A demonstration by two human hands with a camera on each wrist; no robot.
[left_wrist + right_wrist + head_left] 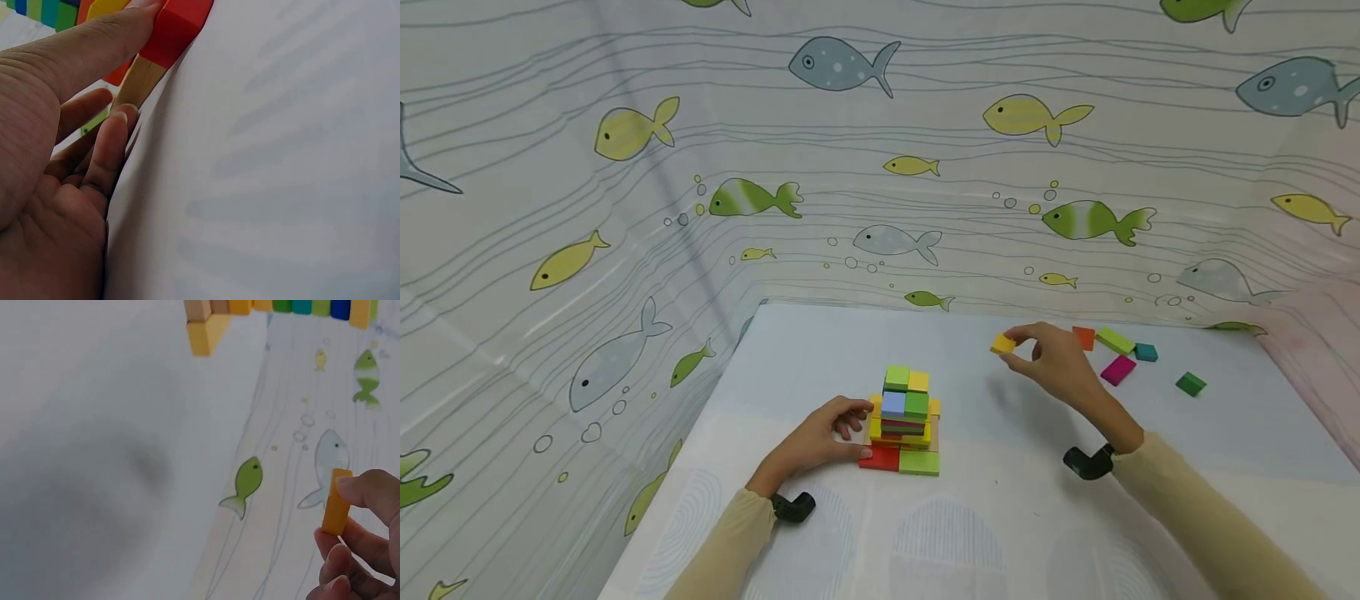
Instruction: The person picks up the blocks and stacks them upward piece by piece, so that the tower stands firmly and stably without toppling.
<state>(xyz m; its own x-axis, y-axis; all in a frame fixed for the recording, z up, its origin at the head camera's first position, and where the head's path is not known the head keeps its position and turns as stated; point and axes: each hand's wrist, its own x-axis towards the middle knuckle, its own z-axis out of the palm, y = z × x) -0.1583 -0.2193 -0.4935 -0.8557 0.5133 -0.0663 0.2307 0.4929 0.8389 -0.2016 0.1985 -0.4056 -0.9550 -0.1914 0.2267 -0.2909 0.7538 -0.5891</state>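
A tower of coloured blocks (905, 405) stands on the table, with light green, yellow, blue and green pieces in its upper part. At its left side is my left hand (818, 437), the thumb on a red block (880, 457) at the front of the base. The other fingers are loosely bent by the tower's left edge; in the left wrist view their tips are close to a bare wooden block (140, 80). Off to the tower's right, my right hand (1054, 360) pinches a yellow block (1002, 343) between thumb and fingers, raised above the table.
Loose blocks lie at the back right: orange (1083, 337), light green (1115, 340), teal (1146, 352), magenta (1117, 370) and dark green (1191, 384). A fish-patterned sheet (820, 150) rises behind and left of the white table (1015, 533).
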